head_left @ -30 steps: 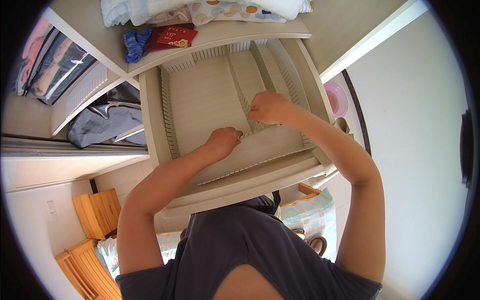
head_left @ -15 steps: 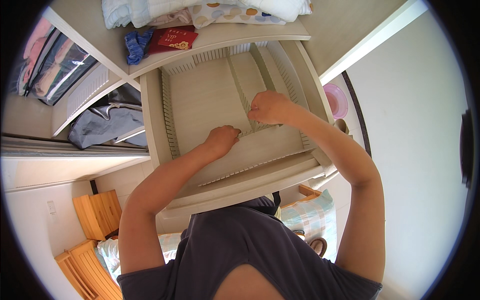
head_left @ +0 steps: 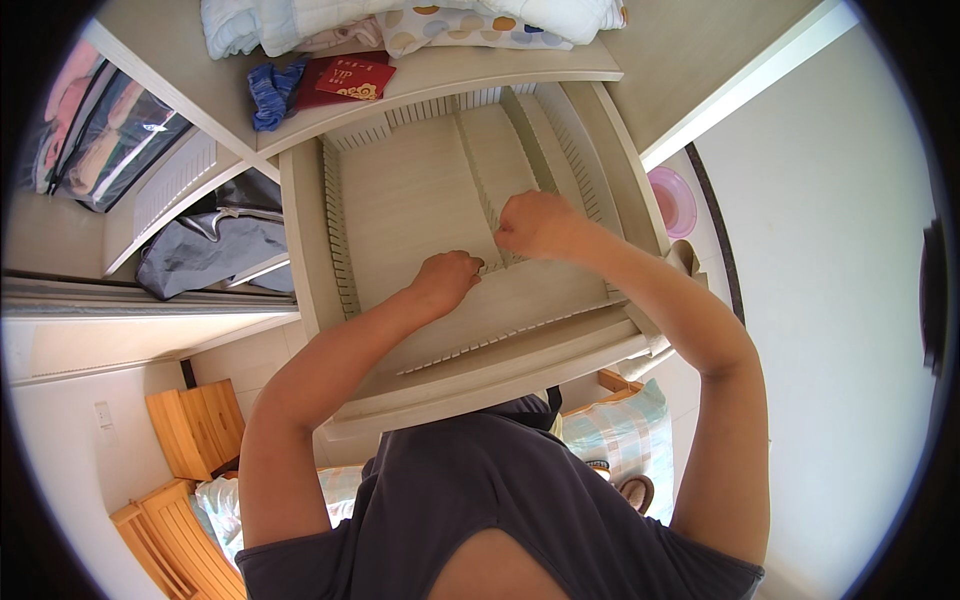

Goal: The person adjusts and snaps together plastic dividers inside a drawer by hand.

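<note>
A pulled-out beige drawer (head_left: 309, 230) lies in front of me, its inner walls lined with slotted strips. Two long slotted dividers run front to back in it: a left divider (head_left: 468, 150) and a right divider (head_left: 524, 135). A short cross divider (head_left: 496, 266) spans the gap between my hands. My left hand (head_left: 446, 282) pinches the cross divider's left end. My right hand (head_left: 540, 225) is closed where the left divider meets the cross divider; its fingertips are hidden, so its exact grip does not show.
Above the drawer, a shelf (head_left: 560, 68) bears folded bedding (head_left: 460, 25), red card envelopes (head_left: 350, 77) and a blue cloth band (head_left: 275, 92). Cubbies at left hold a clear storage bag (head_left: 115, 135) and a grey bag (head_left: 215, 250). A pink basin (head_left: 671, 202) stands right of the drawer.
My right hand has shifted slightly down and toward me along the left divider, its wrist turning a little. My left hand stays at the cross divider's end.
</note>
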`<action>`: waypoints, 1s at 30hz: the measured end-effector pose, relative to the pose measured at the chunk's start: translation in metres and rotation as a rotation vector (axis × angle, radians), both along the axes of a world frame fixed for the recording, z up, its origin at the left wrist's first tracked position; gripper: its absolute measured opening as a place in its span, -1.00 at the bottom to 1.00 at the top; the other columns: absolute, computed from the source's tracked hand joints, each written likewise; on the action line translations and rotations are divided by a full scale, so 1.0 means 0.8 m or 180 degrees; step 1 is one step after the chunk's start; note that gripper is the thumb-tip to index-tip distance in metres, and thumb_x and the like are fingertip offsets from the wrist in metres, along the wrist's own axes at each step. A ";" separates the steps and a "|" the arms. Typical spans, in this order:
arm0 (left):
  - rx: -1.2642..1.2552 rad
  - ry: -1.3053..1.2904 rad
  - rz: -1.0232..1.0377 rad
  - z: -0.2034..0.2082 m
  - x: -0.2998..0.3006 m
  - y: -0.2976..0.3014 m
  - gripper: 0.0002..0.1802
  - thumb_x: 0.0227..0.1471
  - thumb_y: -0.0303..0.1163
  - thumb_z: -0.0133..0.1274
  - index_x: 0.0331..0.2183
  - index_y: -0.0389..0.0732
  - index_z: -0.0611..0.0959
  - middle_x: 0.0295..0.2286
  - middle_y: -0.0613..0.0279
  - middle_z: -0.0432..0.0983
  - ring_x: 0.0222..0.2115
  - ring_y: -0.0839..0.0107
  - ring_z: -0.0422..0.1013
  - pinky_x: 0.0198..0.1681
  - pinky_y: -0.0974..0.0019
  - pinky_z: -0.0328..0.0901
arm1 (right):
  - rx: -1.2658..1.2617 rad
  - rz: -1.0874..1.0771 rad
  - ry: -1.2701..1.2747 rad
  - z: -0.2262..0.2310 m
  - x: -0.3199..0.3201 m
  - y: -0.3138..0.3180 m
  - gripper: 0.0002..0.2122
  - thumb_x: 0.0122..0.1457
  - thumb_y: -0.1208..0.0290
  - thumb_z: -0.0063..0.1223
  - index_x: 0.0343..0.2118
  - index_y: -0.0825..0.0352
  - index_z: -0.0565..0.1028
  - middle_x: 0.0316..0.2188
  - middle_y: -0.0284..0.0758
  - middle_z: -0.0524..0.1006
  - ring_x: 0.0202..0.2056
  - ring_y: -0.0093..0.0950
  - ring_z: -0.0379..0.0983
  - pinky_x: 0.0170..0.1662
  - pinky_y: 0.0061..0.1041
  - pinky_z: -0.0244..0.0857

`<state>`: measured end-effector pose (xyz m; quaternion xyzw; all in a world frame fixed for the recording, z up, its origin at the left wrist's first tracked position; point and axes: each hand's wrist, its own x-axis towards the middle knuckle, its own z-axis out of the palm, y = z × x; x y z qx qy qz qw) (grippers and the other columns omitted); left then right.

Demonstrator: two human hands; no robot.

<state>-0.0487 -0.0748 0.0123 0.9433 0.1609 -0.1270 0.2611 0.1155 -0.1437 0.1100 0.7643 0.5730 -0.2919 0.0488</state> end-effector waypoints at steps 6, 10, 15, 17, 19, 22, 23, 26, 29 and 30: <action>-0.0044 -0.0117 0.0047 -0.004 -0.001 0.002 -0.72 0.01 -0.33 0.05 -0.20 -0.22 0.60 -0.34 0.07 0.52 -0.29 0.11 0.46 -0.24 0.12 0.37 | -0.0039 -0.0084 -0.0065 -0.014 -0.007 -0.002 -0.74 0.01 0.23 0.01 -0.44 0.36 0.56 -0.39 -0.15 0.56 -0.28 -0.21 0.50 -0.21 -0.28 0.39; -0.0055 -0.0080 0.0069 -0.004 0.000 0.001 -0.73 0.00 -0.35 0.05 -0.21 -0.22 0.61 -0.35 0.07 0.52 -0.30 0.10 0.46 -0.25 0.11 0.36 | -0.0106 -0.0083 -0.0028 -0.020 -0.009 -0.003 -0.71 0.04 0.17 0.06 -0.37 0.35 0.56 -0.34 -0.16 0.56 -0.23 -0.22 0.50 -0.17 -0.27 0.38; -0.0047 -0.0289 0.0017 -0.008 -0.003 0.002 -0.76 -0.02 -0.38 0.05 -0.26 -0.24 0.62 -0.36 0.06 0.51 -0.31 0.09 0.46 -0.27 0.11 0.36 | 0.0110 -0.0098 0.0003 -0.043 -0.009 -0.007 -0.72 0.05 0.17 0.08 -0.45 0.33 0.58 -0.46 -0.18 0.56 -0.32 -0.21 0.50 -0.21 -0.28 0.36; -0.0038 -0.0287 0.0028 -0.009 -0.002 0.001 -0.78 -0.02 -0.38 0.05 -0.28 -0.24 0.62 -0.37 0.05 0.50 -0.32 0.09 0.46 -0.27 0.10 0.36 | 0.0202 -0.0121 0.0098 -0.051 -0.005 -0.011 -0.72 0.05 0.17 0.07 -0.51 0.32 0.59 -0.54 -0.20 0.56 -0.38 -0.23 0.50 -0.24 -0.28 0.35; -0.0054 -0.0326 0.0069 -0.010 -0.002 -0.001 -0.81 -0.03 -0.39 0.06 -0.34 -0.25 0.62 -0.40 0.03 0.50 -0.34 0.08 0.46 -0.28 0.10 0.36 | 0.0165 -0.0149 0.0248 -0.050 -0.002 -0.012 -0.70 0.05 0.15 0.08 -0.53 0.34 0.58 -0.57 -0.24 0.55 -0.41 -0.26 0.50 -0.26 -0.29 0.35; -0.0059 -0.0364 0.0091 -0.008 -0.001 -0.001 -0.84 -0.04 -0.40 0.07 -0.38 -0.26 0.62 -0.43 0.01 0.49 -0.36 0.06 0.46 -0.30 0.09 0.37 | -0.0221 -0.0146 0.0341 -0.039 -0.002 -0.006 -0.67 0.06 0.12 0.09 -0.45 0.38 0.57 -0.42 -0.11 0.55 -0.28 -0.18 0.49 -0.21 -0.29 0.36; -0.0038 -0.0306 0.0062 -0.006 0.000 0.000 -0.82 -0.03 -0.40 0.06 -0.35 -0.26 0.62 -0.42 0.02 0.49 -0.35 0.07 0.46 -0.30 0.09 0.36 | -0.0197 -0.0211 0.0354 -0.037 -0.001 -0.008 -0.66 0.07 0.12 0.07 -0.45 0.38 0.57 -0.43 -0.11 0.55 -0.29 -0.19 0.49 -0.21 -0.28 0.36; 0.0002 -0.0297 0.0038 -0.007 0.000 0.001 -0.80 -0.03 -0.39 0.07 -0.32 -0.27 0.62 -0.41 0.02 0.50 -0.35 0.08 0.46 -0.31 0.09 0.37 | -0.0010 -0.0421 0.0413 -0.024 0.007 -0.013 -0.64 0.10 0.09 0.02 -0.45 0.37 0.57 -0.44 -0.13 0.55 -0.30 -0.20 0.50 -0.22 -0.28 0.36; 0.0036 -0.0489 0.0062 -0.012 -0.003 0.000 -0.84 -0.04 -0.40 0.07 -0.41 -0.29 0.60 -0.45 -0.01 0.50 -0.37 0.05 0.46 -0.31 0.08 0.37 | 0.0315 -0.0600 0.0193 -0.003 0.036 -0.020 -0.63 0.11 0.07 0.01 -0.47 0.36 0.57 -0.43 -0.14 0.55 -0.30 -0.20 0.50 -0.22 -0.28 0.37; 0.0052 -0.0574 0.0063 -0.012 -0.002 0.000 -0.85 -0.05 -0.40 0.08 -0.46 -0.30 0.60 -0.47 -0.03 0.49 -0.37 0.04 0.46 -0.31 0.07 0.37 | 0.0358 -0.0601 -0.0086 -0.001 0.048 -0.023 -0.63 0.10 0.07 0.01 -0.48 0.35 0.58 -0.43 -0.14 0.55 -0.29 -0.20 0.50 -0.22 -0.29 0.37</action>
